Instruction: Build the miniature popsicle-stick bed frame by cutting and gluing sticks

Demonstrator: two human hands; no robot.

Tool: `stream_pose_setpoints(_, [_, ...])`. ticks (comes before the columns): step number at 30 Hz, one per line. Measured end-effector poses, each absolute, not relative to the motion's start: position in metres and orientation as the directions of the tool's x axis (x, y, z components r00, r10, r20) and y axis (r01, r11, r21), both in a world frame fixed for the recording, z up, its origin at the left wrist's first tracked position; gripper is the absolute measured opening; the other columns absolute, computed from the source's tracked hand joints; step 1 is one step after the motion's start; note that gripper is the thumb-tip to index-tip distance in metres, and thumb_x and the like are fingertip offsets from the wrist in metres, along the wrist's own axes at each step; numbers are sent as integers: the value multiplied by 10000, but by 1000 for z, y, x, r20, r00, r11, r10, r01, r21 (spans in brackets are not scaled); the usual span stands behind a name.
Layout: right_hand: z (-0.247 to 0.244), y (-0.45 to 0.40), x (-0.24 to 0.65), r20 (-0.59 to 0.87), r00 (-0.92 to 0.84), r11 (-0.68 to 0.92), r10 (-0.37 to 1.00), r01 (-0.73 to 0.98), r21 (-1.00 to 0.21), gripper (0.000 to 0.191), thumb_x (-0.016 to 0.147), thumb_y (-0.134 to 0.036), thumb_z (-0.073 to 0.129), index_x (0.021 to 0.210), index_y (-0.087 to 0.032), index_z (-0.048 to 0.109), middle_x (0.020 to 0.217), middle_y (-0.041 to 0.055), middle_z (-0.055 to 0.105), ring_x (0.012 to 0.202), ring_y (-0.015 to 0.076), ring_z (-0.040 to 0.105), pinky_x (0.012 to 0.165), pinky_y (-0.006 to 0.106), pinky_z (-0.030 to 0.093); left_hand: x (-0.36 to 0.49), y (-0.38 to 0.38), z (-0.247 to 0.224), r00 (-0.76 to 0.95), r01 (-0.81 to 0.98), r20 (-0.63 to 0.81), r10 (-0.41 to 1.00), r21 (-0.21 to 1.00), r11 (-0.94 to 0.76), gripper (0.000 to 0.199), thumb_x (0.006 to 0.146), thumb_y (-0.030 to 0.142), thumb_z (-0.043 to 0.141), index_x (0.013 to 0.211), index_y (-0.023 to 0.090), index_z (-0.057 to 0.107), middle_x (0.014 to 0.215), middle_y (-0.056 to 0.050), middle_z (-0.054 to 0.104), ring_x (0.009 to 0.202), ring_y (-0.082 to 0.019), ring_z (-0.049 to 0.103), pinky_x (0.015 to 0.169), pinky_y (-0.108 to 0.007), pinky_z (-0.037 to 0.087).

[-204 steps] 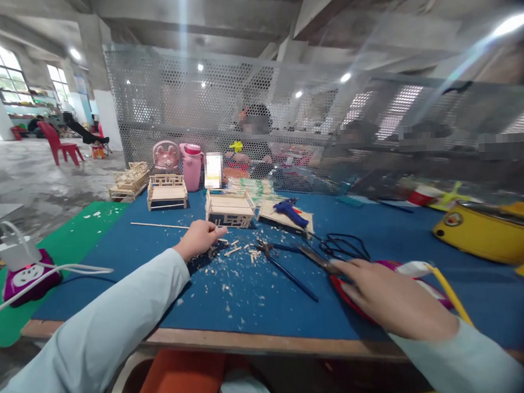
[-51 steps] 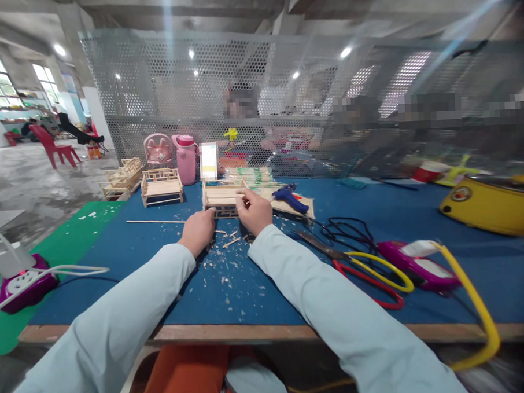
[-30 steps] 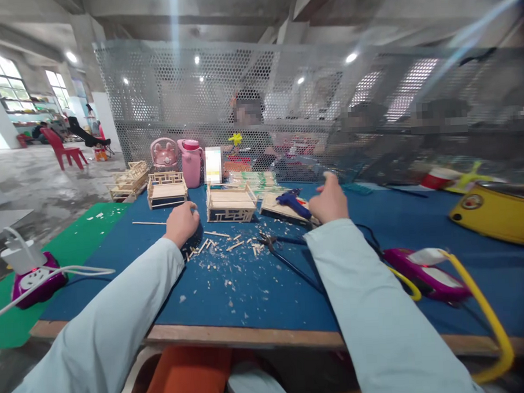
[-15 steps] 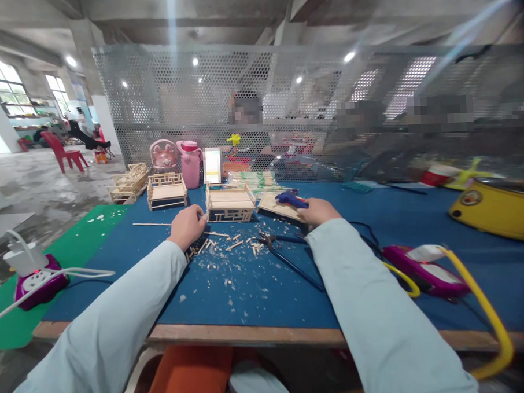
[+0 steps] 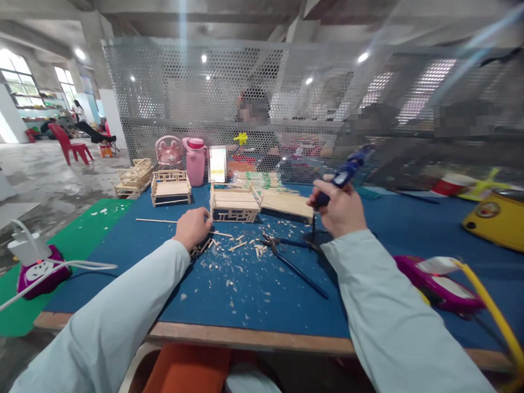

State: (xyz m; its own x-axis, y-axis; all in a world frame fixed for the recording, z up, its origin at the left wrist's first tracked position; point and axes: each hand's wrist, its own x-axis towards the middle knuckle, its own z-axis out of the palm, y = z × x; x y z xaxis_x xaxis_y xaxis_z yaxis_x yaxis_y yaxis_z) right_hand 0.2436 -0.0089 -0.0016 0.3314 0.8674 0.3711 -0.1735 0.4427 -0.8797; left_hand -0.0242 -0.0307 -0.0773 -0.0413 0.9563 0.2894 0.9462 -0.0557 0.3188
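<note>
My right hand (image 5: 341, 207) is wrapped round a blue hot glue gun (image 5: 345, 174), raised above the table with its front pointing up and away to the right. A dark cord hangs from its handle. My left hand (image 5: 194, 227) is closed, its fingertips at the front left corner post of a miniature wooden bed (image 5: 235, 199) made of sticks. Right of that bed lies a flat wooden stick panel (image 5: 287, 203). Blue-handled pliers (image 5: 291, 262) rest in front, jaws toward cut stick pieces (image 5: 239, 245). A long thin stick (image 5: 156, 220) lies left of my left hand.
More stick models (image 5: 171, 187) stand at the back left, near a pink bottle (image 5: 195, 163). Purple power strips (image 5: 442, 284) with cables lie on both sides. A yellow container (image 5: 504, 220) is far right. A perforated metal screen (image 5: 161, 85) borders the back, with people behind it.
My right hand has lifted the glue gun up and right, off the flat panel, and tipped it upward. My left hand stays at the bed's corner. The view has shifted slightly.
</note>
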Motion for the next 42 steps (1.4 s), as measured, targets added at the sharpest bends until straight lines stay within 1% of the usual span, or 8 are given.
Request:
stream_pose_setpoints(3, [-1, -12, 230, 465, 332, 515, 821, -78, -854, 284, 642, -349, 651, 825, -241, 462, 450, -110, 425, 337, 60, 380, 335, 177, 353, -22, -33, -76, -13, 949, 306, 952, 303, -85, 258, 801, 340, 435, 930, 210, 616, 884, -64, 667, 834, -196, 603, 701, -273, 445])
stream_pose_setpoints(7, [-9, -20, 212, 411, 58, 415, 910, -68, -907, 359, 668, -525, 596, 867, -245, 492, 500, -91, 447, 360, 62, 410, 369, 202, 372, -18, -35, -74, 68, 953, 345, 936, 256, -163, 263, 832, 341, 410, 955, 234, 616, 918, -53, 664, 836, -186, 605, 717, -272, 440])
stream_pose_setpoints(11, [-25, -29, 202, 371, -102, 367, 923, -59, -928, 340, 657, -509, 623, 788, -220, 500, 516, -76, 458, 402, 67, 441, 413, 213, 377, -12, -32, -73, 132, 972, 354, 926, 135, -191, 284, 865, 276, 356, 995, 226, 604, 935, -81, 659, 866, -189, 606, 745, -287, 440])
stream_pose_setpoints(14, [-31, -33, 200, 378, -147, 368, 914, -90, -925, 322, 668, -496, 622, 754, -216, 489, 507, -79, 448, 394, 64, 424, 416, 216, 366, -7, -30, -72, 170, 981, 325, 930, 36, -191, 291, 868, 231, 325, 960, 193, 599, 855, -104, 666, 808, -212, 626, 698, -311, 458])
stream_pose_setpoints(17, [-32, -35, 198, 383, -178, 367, 906, -116, -923, 324, 685, -498, 608, 685, -207, 464, 499, -77, 442, 385, 61, 415, 418, 220, 363, -5, -30, -70, 185, 981, 318, 930, -12, -191, 281, 864, 213, 322, 920, 167, 593, 825, -122, 664, 775, -227, 635, 672, -324, 466])
stream_pose_setpoints(31, [-37, -40, 190, 353, -224, 331, 909, -129, -935, 349, 684, -514, 601, 835, -214, 507, 482, -87, 423, 390, 66, 405, 401, 209, 345, -5, -31, -67, 177, 984, 302, 937, -46, -171, 264, 851, 177, 328, 920, 152, 582, 804, -142, 653, 790, -248, 640, 658, -335, 478])
stream_pose_setpoints(36, [-38, -42, 189, 352, -231, 337, 907, -103, -936, 352, 689, -513, 595, 846, -210, 513, 492, -84, 424, 395, 66, 406, 405, 213, 352, -1, -31, -68, 130, 991, 285, 950, -8, -133, 272, 848, 160, 327, 924, 135, 587, 824, -153, 652, 812, -241, 639, 696, -340, 475])
stream_pose_setpoints(42, [-38, -43, 187, 340, -240, 328, 909, -90, -940, 352, 679, -523, 599, 790, -205, 496, 495, -81, 430, 396, 64, 408, 398, 211, 356, -2, -31, -73, 28, 995, 286, 958, 86, -54, 307, 839, 268, 363, 873, 138, 638, 864, -157, 654, 832, -252, 626, 701, -328, 474])
